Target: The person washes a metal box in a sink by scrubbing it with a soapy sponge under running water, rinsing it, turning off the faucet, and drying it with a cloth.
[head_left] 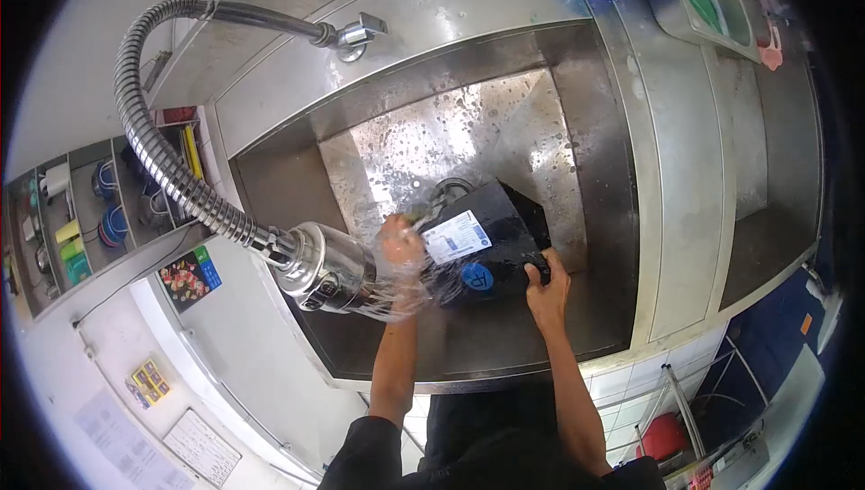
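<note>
Two bare hands down over the steel sink now, and between them sits a black box, tilted, wet, inside the basin! Right hand has it pinched by the near right edge, thumb on top, a firm hold. Left hand is at the opposite side, fingers bent, right beside the white label; something greenish shows by those fingertips, but blur and splashing hide it, so whether that hand grips it I cannot tell. And look at the water, fanning from the metal spray head over the left wrist and towards the box! Below the label, a round blue sticker on the black face. Overhead on the left, the coiled hose arches across, droplets speckling the bright sink floor
</note>
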The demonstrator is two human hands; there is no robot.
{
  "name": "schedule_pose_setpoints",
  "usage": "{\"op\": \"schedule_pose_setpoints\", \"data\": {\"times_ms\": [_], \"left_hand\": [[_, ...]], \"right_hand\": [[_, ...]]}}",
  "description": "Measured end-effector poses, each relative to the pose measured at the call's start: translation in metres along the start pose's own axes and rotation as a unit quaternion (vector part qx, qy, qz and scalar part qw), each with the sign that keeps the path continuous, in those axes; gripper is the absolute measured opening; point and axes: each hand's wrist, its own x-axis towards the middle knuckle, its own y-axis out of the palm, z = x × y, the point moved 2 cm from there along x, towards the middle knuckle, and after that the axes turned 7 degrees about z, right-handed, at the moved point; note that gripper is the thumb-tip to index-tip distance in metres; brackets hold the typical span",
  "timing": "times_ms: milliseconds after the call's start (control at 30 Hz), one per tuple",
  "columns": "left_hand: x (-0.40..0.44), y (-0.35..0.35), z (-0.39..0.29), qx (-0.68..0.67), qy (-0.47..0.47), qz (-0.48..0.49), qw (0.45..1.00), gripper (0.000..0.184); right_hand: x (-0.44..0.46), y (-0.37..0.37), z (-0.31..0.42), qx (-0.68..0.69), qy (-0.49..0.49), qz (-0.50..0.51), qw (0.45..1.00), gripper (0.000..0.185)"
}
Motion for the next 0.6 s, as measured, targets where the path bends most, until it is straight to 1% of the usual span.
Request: {"op": "schedule_pose_setpoints", "data": {"times_ms": [33, 100, 133, 167, 200, 233, 267, 300, 333, 367, 400, 433, 467, 500, 533, 567, 600], "left_hand": [[-0.011, 0.000, 0.007, 0.000, 0.001, 0.001, 1.000, 0.027], [-0.023, 0.005, 0.023, -0.073, -0.104, -0.082, 0.988, 0.025], [-0.028, 0.015, 0.027, -0.073, -0.104, -0.082, 0.988, 0.025], [-0.036, 0.027, 0.029, 0.007, -0.140, -0.137, 0.981, 0.025], [-0.045, 0.042, 0.034, 0.087, -0.176, -0.192, 0.962, 0.026], [-0.056, 0.067, 0.055, 0.002, -0.214, -0.156, 0.964, 0.031], [-0.066, 0.064, 0.041, 0.000, -0.214, -0.159, 0.964, 0.031], [-0.076, 0.055, 0.012, 0.011, -0.102, -0.093, 0.990, 0.031], [-0.085, 0.047, -0.013, 0.020, 0.012, -0.025, 0.999, 0.032], [-0.093, 0.035, -0.026, 0.016, 0.013, -0.022, 1.000, 0.032], [-0.098, 0.026, -0.037, -0.026, 0.087, 0.072, 0.993, 0.034], [-0.103, 0.022, -0.040, -0.067, 0.158, 0.166, 0.971, 0.036], [-0.097, 0.015, -0.030, -0.070, 0.158, 0.168, 0.971, 0.036], [-0.088, 0.010, -0.009, 0.006, 0.136, 0.196, 0.971, 0.035], [-0.081, 0.014, 0.003, 0.081, 0.113, 0.220, 0.965, 0.034], [-0.074, 0.028, 0.008, 0.079, 0.115, 0.221, 0.965, 0.034], [-0.063, 0.041, 0.017, 0.100, -0.011, 0.183, 0.978, 0.033]], "right_hand": [[-0.002, 0.002, -0.004, 0.001, 0.000, -0.001, 1.000, 0.031], [-0.004, 0.010, -0.014, -0.025, -0.029, -0.013, 0.999, 0.023], [-0.005, 0.013, -0.013, -0.025, -0.029, -0.013, 0.999, 0.023], [-0.007, 0.015, -0.013, -0.038, 0.000, -0.030, 0.999, 0.020], [-0.008, 0.015, -0.013, -0.051, 0.027, -0.047, 0.997, 0.018], [-0.007, 0.013, -0.017, -0.051, 0.025, -0.045, 0.997, 0.018], [-0.003, 0.008, -0.026, -0.021, 0.035, -0.041, 0.998, 0.016], [0.001, 0.003, -0.036, 0.008, 0.046, -0.039, 0.998, 0.013], [0.005, 0.000, -0.045, 0.006, 0.046, -0.042, 0.998, 0.013], [0.011, -0.002, -0.058, -0.001, 0.100, -0.047, 0.994, 0.013], [0.017, -0.003, -0.066, -0.006, 0.153, -0.050, 0.987, 0.015], [0.020, -0.005, -0.069, -0.008, 0.155, -0.051, 0.987, 0.015], [0.025, -0.007, -0.073, 0.033, 0.188, -0.051, 0.980, 0.013], [0.028, -0.008, -0.077, 0.074, 0.222, -0.049, 0.971, 0.012], [0.032, -0.007, -0.082, 0.072, 0.222, -0.051, 0.971, 0.012], [0.035, -0.002, -0.088, 0.124, 0.230, -0.053, 0.964, 0.011], [0.036, 0.004, -0.096, 0.176, 0.240, -0.053, 0.953, 0.011]]}}
